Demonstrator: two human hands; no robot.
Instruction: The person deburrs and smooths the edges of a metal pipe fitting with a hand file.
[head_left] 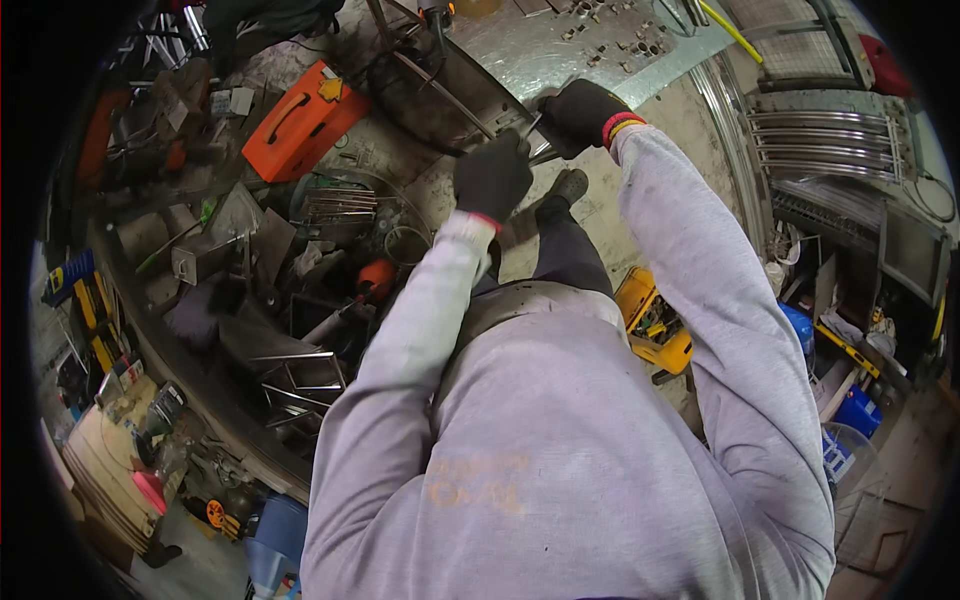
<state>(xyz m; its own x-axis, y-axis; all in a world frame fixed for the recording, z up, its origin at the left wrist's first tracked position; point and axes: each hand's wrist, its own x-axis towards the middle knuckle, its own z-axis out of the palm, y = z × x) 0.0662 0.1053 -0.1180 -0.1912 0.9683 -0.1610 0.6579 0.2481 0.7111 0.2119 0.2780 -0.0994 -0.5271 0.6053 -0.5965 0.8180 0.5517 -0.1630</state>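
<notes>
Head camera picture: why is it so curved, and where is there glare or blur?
Head view: the fisheye lens bends straight edges near its dark rim; head view: glare on the metal tabletop; head view: the left hand looks slightly soft.

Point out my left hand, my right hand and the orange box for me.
Left hand [493, 180]: head view, on the gloved back.
Right hand [584, 116]: head view, on the gloved back.
Orange box [311, 122]: head view, on its shell beside the handle.
</notes>
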